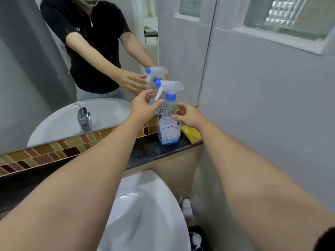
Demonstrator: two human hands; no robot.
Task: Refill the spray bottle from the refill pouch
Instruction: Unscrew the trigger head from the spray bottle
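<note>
A clear spray bottle with a white trigger head and blue collar stands upright on the dark ledge, with a little blue liquid at its bottom. My left hand is just left of the trigger, fingers apart, holding nothing. On the bottle's right, my right hand hovers open near the neck, fingertips close to the bottle. A bit of printed packaging shows behind the bottle; whether it is the refill pouch I cannot tell.
A yellow sponge lies on the ledge right of the bottle. A white sink sits below the ledge. The mirror behind reflects a person, the bottle and a faucet. A grey wall closes the right side.
</note>
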